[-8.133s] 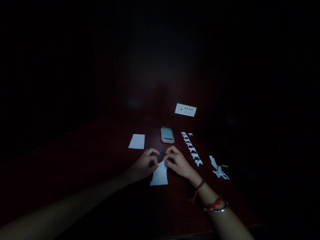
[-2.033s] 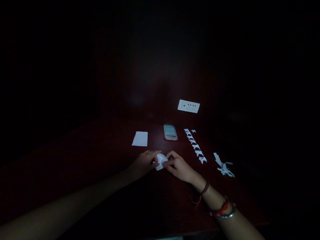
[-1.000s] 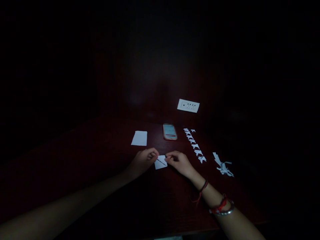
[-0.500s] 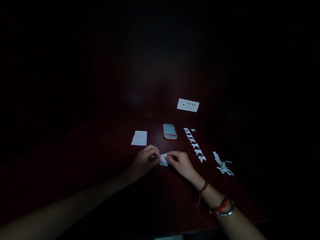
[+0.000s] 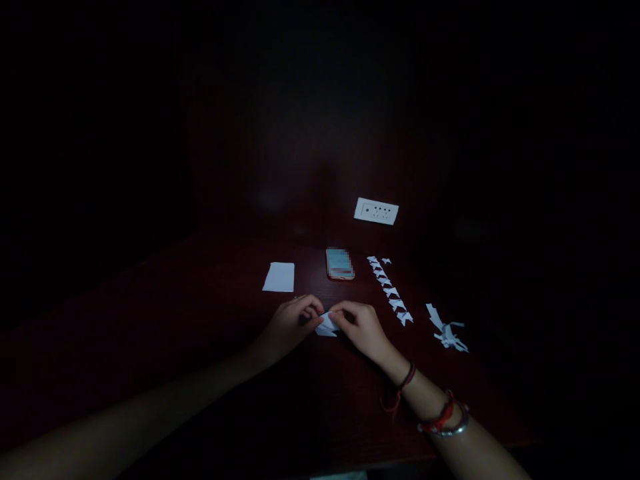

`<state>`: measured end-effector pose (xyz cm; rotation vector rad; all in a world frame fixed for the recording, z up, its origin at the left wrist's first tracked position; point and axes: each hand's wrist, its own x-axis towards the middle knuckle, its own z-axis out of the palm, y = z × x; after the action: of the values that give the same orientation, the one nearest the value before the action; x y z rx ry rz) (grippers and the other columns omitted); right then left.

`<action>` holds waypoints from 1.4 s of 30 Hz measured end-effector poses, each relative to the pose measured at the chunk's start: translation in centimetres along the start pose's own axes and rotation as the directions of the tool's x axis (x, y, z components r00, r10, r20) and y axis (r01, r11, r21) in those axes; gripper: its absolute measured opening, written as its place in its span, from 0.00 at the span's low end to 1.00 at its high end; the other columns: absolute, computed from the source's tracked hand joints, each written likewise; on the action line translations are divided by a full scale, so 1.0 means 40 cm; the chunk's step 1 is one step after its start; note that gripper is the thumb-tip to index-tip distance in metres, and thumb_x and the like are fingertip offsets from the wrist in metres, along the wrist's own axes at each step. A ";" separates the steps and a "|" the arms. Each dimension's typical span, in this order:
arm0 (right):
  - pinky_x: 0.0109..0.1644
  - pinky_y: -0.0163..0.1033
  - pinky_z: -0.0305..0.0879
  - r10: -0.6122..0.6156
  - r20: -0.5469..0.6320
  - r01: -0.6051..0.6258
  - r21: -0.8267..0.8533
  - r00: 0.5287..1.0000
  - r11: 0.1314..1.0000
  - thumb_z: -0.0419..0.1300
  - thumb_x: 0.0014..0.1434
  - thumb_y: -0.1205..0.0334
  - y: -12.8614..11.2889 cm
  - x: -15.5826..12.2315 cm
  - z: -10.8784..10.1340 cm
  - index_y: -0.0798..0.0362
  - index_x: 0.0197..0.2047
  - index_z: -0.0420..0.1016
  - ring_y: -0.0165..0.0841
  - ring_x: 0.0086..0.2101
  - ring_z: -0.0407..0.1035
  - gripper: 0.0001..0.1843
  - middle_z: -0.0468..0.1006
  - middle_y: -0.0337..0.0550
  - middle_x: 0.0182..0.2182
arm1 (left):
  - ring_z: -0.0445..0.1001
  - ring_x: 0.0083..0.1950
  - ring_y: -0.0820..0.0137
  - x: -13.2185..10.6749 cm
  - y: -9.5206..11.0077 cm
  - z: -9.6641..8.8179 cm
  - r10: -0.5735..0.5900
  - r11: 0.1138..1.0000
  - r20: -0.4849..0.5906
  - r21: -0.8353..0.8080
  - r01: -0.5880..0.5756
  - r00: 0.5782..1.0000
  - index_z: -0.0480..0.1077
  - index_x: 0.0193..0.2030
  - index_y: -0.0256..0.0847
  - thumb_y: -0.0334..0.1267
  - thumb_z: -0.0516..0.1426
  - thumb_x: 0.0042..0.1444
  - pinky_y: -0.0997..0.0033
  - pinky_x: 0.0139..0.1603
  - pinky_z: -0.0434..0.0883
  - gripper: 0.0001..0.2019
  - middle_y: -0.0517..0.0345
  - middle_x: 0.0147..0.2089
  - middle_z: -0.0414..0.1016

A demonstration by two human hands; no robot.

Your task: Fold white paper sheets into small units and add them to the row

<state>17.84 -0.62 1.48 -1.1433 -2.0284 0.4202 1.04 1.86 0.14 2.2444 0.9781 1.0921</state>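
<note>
Both hands meet on one small folded piece of white paper [image 5: 327, 325], which lies low on the dark reddish wooden tabletop [image 5: 200, 313], straight in front of the person. The left hand [image 5: 291, 325] pinches the paper's left edge between thumb and bent fingers. The right hand [image 5: 363, 327] pinches its right edge in the same way, so each grip is closed on the paper, with the fingertips nearly meeting across it. Only a small creased white patch shows between the fingers.

A dark red cord bracelet [image 5: 403, 383] circles the right wrist. Farther up that forearm sit a red thread band [image 5: 440, 415] and a silver metal bangle [image 5: 450, 430].

Beyond the grip and a little to its left, a flat white rectangular sheet of paper [image 5: 279, 277] lies apart from the hands. Beyond the grip and slightly to its right, a smartphone with an orange-pink rim [image 5: 340, 263] lies face up. Its screen is blurred and cannot be read.

Right of the grip, a slanted row of small folded white paper shapes [image 5: 390, 291] runs away from the person. One tiny white piece [image 5: 385, 261] lies just beside its far end. Farther right is a loose heap of white paper strips [image 5: 447, 331].

Farthest off, behind the phone, a white rectangular socket plate with small dark holes [image 5: 376, 211] shows against the dark. Any lettering on it is too small to make out.
</note>
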 end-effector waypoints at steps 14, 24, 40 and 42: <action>0.28 0.30 0.55 0.035 -0.083 -0.042 -0.076 0.996 0.996 0.47 0.53 0.68 0.020 0.000 0.005 0.56 0.28 0.67 0.26 0.25 0.62 0.09 0.69 0.39 0.23 | 0.69 0.33 0.73 -0.007 -0.008 0.009 -0.093 0.953 0.161 -0.272 0.135 0.983 0.62 0.36 0.39 0.39 0.52 0.49 0.74 0.34 0.66 0.08 0.60 0.34 0.68; 0.30 0.30 0.58 0.097 0.043 -0.098 0.024 0.994 0.995 0.54 0.49 0.65 0.040 -0.003 0.012 0.56 0.32 0.70 0.26 0.25 0.63 0.07 0.71 0.39 0.25 | 0.67 0.27 0.75 -0.012 -0.043 0.015 -0.151 0.958 0.214 -0.210 0.197 0.965 0.62 0.34 0.39 0.37 0.52 0.48 0.78 0.26 0.64 0.06 0.63 0.28 0.67; 0.27 0.29 0.56 0.177 0.083 -0.192 0.242 0.981 0.951 0.54 0.49 0.63 0.040 0.010 0.021 0.58 0.25 0.68 0.24 0.23 0.58 0.07 0.66 0.36 0.20 | 0.63 0.31 0.74 -0.005 0.003 -0.002 0.053 0.990 0.139 0.120 -0.070 0.989 0.65 0.29 0.39 0.35 0.48 0.52 0.76 0.31 0.59 0.07 0.63 0.28 0.66; 0.28 0.29 0.56 0.181 0.076 -0.194 0.245 0.981 0.950 0.54 0.49 0.63 0.043 0.011 0.023 0.58 0.25 0.69 0.25 0.23 0.59 0.07 0.67 0.37 0.20 | 0.64 0.31 0.74 -0.005 0.002 -0.003 0.033 0.992 0.145 0.115 -0.050 0.989 0.65 0.29 0.39 0.35 0.48 0.52 0.76 0.31 0.59 0.07 0.63 0.28 0.66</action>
<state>18.03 0.74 0.05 -1.1787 -1.8523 0.7880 0.88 1.68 0.16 2.4110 0.9625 0.8973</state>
